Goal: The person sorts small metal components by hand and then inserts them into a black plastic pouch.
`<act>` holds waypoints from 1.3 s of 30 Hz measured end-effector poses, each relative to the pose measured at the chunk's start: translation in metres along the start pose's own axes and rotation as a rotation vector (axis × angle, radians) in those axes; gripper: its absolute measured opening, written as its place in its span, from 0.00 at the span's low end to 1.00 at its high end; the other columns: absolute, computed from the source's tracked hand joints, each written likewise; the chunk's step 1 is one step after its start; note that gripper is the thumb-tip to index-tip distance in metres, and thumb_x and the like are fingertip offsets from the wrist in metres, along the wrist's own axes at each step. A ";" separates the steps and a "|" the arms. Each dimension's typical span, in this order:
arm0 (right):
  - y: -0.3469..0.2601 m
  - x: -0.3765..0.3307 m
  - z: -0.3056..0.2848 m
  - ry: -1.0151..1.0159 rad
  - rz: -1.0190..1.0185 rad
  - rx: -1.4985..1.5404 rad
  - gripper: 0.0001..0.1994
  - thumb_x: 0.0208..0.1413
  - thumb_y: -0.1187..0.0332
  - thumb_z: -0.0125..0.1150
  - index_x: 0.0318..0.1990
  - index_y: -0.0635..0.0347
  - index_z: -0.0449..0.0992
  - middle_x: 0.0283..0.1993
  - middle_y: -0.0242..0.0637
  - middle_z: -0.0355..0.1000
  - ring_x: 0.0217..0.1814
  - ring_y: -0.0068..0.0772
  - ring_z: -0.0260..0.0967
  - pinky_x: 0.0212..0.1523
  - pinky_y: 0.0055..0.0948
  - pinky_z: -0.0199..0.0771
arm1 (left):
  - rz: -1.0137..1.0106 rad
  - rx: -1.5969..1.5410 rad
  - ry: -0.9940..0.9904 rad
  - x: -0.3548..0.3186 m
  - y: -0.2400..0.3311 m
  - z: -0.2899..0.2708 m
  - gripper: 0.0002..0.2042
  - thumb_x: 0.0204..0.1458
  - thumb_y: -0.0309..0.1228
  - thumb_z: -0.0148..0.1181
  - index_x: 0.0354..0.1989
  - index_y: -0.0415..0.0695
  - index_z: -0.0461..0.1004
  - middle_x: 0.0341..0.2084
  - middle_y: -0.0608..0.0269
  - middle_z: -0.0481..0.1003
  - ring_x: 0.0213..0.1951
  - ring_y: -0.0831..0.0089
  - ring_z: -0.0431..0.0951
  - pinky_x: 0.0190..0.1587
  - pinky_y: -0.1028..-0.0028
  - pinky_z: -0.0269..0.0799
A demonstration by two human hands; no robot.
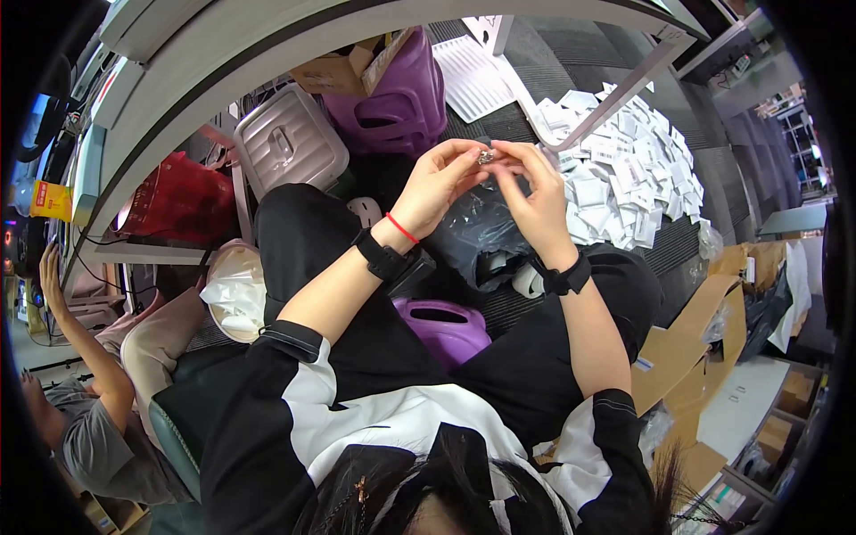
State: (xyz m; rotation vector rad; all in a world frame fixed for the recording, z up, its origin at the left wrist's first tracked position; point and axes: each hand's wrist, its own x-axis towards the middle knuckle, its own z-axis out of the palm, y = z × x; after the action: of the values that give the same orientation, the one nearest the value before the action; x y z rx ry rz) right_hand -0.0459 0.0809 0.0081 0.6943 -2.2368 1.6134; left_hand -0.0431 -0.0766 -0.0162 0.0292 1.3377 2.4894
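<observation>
My left hand and my right hand meet in front of me above my lap. Their fingertips pinch a small shiny silvery piece, too small to make out its kind. A black plastic bag hangs or lies just below the hands, between my knees. To the right of my right hand, a large heap of small white packets with printed labels spreads over the dark floor.
A purple plastic stool is under me. Ahead stand another purple plastic piece, a lidded grey box and a red bag. A waste bin is at left, near a co-worker's arm. Cardboard lies right.
</observation>
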 end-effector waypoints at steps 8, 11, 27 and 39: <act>0.013 -0.004 0.008 0.071 0.046 0.040 0.09 0.50 0.80 0.59 0.40 0.66 0.74 0.35 0.38 0.74 0.37 0.29 0.75 0.37 0.24 0.73 | 0.070 0.067 0.053 0.001 -0.003 -0.004 0.10 0.59 0.33 0.54 0.45 0.41 0.70 0.37 0.69 0.73 0.40 0.82 0.73 0.46 0.80 0.71; 0.013 -0.007 0.009 0.095 0.029 -0.008 0.06 0.50 0.80 0.59 0.38 0.66 0.74 0.34 0.39 0.74 0.36 0.30 0.75 0.37 0.25 0.74 | 0.056 0.111 0.052 0.000 -0.001 -0.006 0.11 0.58 0.33 0.55 0.44 0.41 0.70 0.35 0.70 0.72 0.37 0.84 0.72 0.44 0.82 0.70; -0.005 0.003 0.009 0.106 -0.034 0.034 0.12 0.50 0.78 0.61 0.43 0.65 0.73 0.37 0.39 0.71 0.37 0.31 0.73 0.38 0.26 0.73 | 0.173 0.075 -0.037 0.000 0.021 0.001 0.11 0.54 0.27 0.58 0.45 0.39 0.70 0.37 0.64 0.75 0.41 0.79 0.75 0.49 0.78 0.71; -0.004 -0.001 0.016 0.132 0.095 0.093 0.08 0.53 0.79 0.56 0.42 0.66 0.72 0.36 0.38 0.72 0.34 0.27 0.72 0.37 0.24 0.72 | 0.274 0.421 -0.114 -0.002 0.027 -0.001 0.13 0.54 0.24 0.57 0.48 0.41 0.70 0.33 0.72 0.70 0.39 0.84 0.71 0.44 0.81 0.68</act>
State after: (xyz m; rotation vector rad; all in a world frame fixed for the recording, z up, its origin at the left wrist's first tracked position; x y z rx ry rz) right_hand -0.0427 0.0652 0.0054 0.4955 -2.1415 1.7640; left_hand -0.0483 -0.0921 0.0055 0.4690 1.8870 2.3173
